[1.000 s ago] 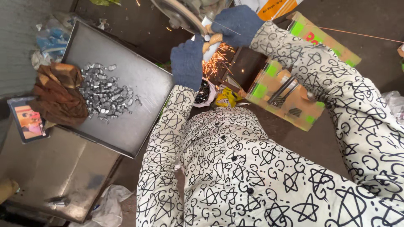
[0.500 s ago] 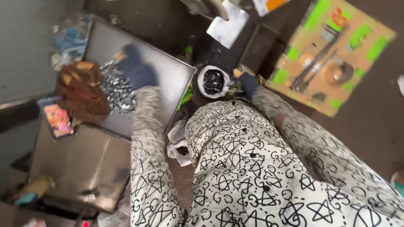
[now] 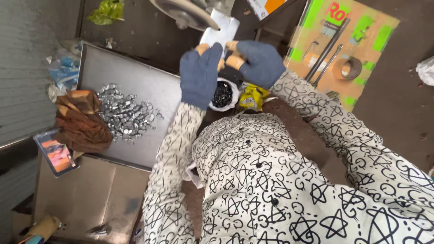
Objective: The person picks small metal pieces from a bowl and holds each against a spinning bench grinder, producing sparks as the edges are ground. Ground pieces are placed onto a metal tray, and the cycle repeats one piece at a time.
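Both hands are in knit cloth gloves, matt blue and a bit fuzzy: left glove [image 3: 199, 74], right glove [image 3: 262, 63]. The tray [image 3: 135, 86] is dull sheet metal, smooth but smudgy. The parts [image 3: 124, 115] piled on it are bright shiny metal. The rag [image 3: 81, 122] is brown crumpled cloth. The board [image 3: 343, 49] is matt cardboard. The disc [image 3: 185, 12] looks like worn grey metal.

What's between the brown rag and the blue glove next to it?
In the head view, a pile of small shiny metal pieces on the grey tray lies between the brown rag and left hand.
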